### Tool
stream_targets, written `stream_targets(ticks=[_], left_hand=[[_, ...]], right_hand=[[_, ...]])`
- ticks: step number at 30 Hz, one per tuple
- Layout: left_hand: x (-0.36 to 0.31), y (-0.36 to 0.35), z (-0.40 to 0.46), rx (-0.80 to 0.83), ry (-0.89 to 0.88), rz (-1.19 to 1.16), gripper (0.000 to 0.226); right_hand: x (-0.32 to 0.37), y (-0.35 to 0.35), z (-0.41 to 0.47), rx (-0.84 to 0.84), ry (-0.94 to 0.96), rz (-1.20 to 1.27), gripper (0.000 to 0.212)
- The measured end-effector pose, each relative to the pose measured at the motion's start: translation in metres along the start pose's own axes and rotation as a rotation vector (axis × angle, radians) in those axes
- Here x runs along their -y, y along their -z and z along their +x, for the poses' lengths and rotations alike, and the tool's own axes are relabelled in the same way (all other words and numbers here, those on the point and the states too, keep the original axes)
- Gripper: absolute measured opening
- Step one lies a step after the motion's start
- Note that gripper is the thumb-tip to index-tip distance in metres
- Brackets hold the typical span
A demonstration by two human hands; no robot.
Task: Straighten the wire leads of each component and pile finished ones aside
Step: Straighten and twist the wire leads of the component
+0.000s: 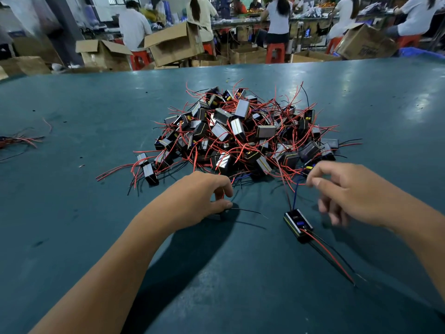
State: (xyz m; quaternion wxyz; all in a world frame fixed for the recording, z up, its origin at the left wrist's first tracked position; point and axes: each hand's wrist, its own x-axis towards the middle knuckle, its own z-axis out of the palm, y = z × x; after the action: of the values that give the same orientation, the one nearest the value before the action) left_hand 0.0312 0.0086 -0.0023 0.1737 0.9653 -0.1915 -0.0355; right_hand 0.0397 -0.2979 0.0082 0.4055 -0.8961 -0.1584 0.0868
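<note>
Teal matting covers the desk that we work at, and near its near edge lies the small black rectangular plastic component our next move seems to turn on. It sits just beside and below our right hand, whose fingers are curled with thumb and forefinger drawn together near wires at the pile's rim; whether they pinch a lead we cannot tell, since the hand is blurred. The component's long axis runs diagonally toward the near right corner, its red and black leads trailing that way and a blue lead rising toward the right hand's fingertips. Our right hand is clearly the nearer one. Our left hand curls down over a second black component, mostly hidden, with a thin black wire running out to the right. We count two hands and two separated components; the tangled heap of black components with red wire leads at mid-desk holds too many to count. A small bundle of wires lies at the left edge.
</note>
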Motion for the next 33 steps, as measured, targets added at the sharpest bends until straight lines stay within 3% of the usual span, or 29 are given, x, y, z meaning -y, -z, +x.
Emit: stream_targets(ticks=[2, 4, 9, 17, 23, 25, 29, 33], left_hand=[[0.001, -0.002, 0.0, -0.007, -0.01, -0.017, 0.019], [0.002, -0.003, 0.0, -0.017, -0.023, -0.031, 0.018], [0.004, -0.002, -0.001, -0.021, -0.038, -0.037, 0.018], [0.004, -0.001, -0.002, -0.005, -0.035, -0.017, 0.02], [0.003, -0.001, -0.002, -0.02, -0.018, -0.02, 0.011], [0.003, 0.0, -0.002, -0.013, -0.009, -0.027, 0.012], [0.003, 0.001, -0.002, -0.002, 0.007, -0.097, 0.021], [0.001, 0.005, -0.005, -0.016, -0.006, -0.094, 0.023]], right_hand=[[-0.001, 0.009, -0.002, 0.036, 0.144, -0.039, 0.031], [-0.001, 0.013, -0.006, 0.176, 0.258, -0.112, 0.032], [0.001, 0.001, -0.007, 0.344, 0.33, -0.229, 0.048], [-0.004, 0.005, -0.006, 0.297, 0.279, -0.467, 0.052], [-0.001, -0.006, -0.004, 0.224, 0.294, -0.417, 0.028], [0.002, -0.006, -0.005, 0.158, 0.291, -0.428, 0.035], [0.001, -0.002, -0.005, 0.075, 0.19, -0.57, 0.046], [0.001, -0.006, -0.007, 0.109, 0.059, -0.524, 0.027]])
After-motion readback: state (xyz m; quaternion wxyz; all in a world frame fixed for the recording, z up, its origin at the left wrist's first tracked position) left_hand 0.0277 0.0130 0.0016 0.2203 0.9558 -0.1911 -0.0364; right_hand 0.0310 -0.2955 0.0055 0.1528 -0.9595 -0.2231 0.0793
